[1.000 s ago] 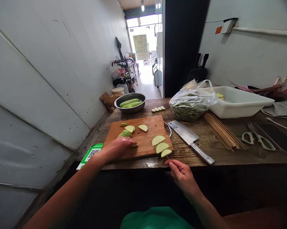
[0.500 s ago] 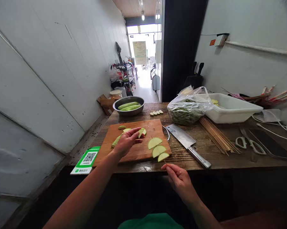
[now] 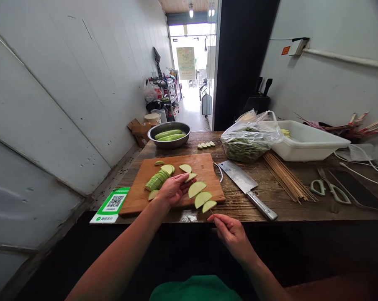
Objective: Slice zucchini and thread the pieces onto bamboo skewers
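Note:
My right hand (image 3: pixel 231 232) pinches the lower end of a thin wooden skewer (image 3: pixel 212 212) in front of the table edge. Three half-moon zucchini slices (image 3: pixel 203 199) are threaded along it. Over the cutting board (image 3: pixel 204 164), my left hand (image 3: pixel 171 191) grips another zucchini slice (image 3: pixel 191 177) by its edge, at the skewer's far tip. Whether the tip has pierced that slice I cannot tell. Behind the left hand lies a row of cut zucchini (image 3: pixel 156 181), with a loose slice (image 3: pixel 185 168) farther back on the board.
Right of the board lies a cleaver (image 3: pixel 240 177), then a bundle of skewers (image 3: pixel 286 177) and scissors (image 3: pixel 330 188). Behind stand a bowl (image 3: pixel 169 143) of zucchini, a plastic bag (image 3: pixel 248 140) of greens and a white tub (image 3: pixel 314 146). A QR-code sign (image 3: pixel 109 207) sits at left.
My left hand has come down and right with a slice to the skewer's tip. A loose slice now shows on the board where that hand was. The view has shifted slightly.

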The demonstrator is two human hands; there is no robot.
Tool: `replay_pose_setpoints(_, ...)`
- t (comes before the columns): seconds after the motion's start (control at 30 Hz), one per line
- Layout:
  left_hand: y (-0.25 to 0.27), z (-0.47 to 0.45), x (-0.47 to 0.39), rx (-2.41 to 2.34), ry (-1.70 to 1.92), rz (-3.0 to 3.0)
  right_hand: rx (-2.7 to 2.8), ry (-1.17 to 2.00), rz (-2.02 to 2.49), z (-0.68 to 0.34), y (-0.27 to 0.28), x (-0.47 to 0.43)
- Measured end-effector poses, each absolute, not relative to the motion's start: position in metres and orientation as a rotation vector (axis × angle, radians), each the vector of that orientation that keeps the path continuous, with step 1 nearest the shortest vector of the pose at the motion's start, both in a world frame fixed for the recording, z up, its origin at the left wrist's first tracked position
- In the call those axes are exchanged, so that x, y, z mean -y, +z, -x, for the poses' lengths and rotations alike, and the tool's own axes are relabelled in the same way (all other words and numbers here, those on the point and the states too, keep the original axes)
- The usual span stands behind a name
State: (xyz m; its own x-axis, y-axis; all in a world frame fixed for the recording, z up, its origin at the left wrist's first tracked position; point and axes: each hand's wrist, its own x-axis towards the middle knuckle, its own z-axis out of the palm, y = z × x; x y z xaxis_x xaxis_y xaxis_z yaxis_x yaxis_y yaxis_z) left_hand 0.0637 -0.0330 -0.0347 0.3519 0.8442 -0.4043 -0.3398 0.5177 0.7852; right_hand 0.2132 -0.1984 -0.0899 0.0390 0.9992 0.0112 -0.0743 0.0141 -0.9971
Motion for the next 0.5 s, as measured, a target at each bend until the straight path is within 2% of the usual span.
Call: replay_pose_setpoints(0.5,-0.0307,-0.0660,0.0400,-0.915,0.885,-0.603,1.134,1.214,1.190,-0.2116,-0.0897,0.2005)
